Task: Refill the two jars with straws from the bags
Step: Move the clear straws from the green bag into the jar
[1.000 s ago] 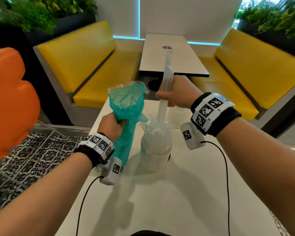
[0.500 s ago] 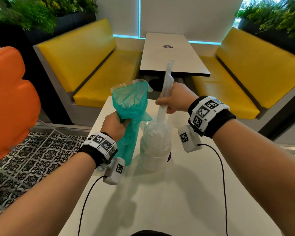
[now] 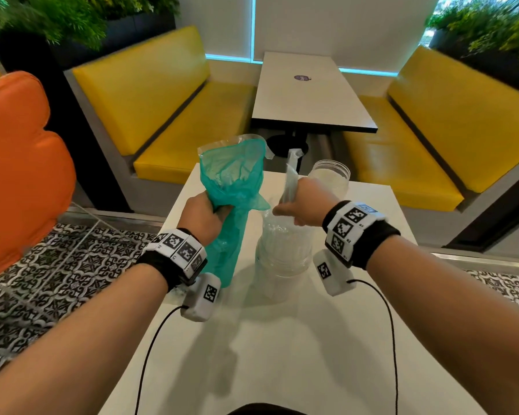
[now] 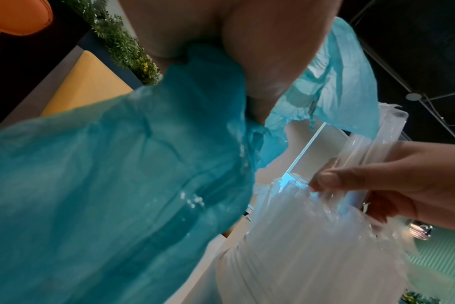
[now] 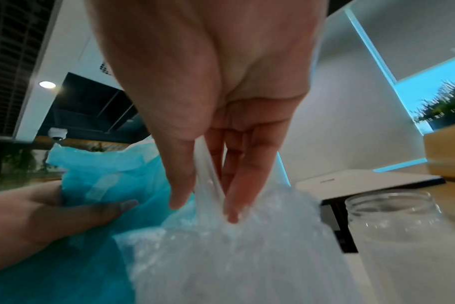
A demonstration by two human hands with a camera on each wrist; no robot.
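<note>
1. The teal bag (image 3: 231,187) stands upright at the table's left, its mouth open at the top and its middle bunched.
2. The near jar (image 3: 282,265), clear, stands just right of it, packed with wrapped clear straws (image 3: 289,181) that rise above its rim.
3. The far jar (image 3: 330,179), clear and lidless, stands behind, holding white contents.

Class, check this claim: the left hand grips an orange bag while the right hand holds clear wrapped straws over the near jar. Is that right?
Wrong in one respect: the bag gripped by the left hand is teal, as the head view shows. The right hand does hold clear wrapped straws over the near jar.
</note>
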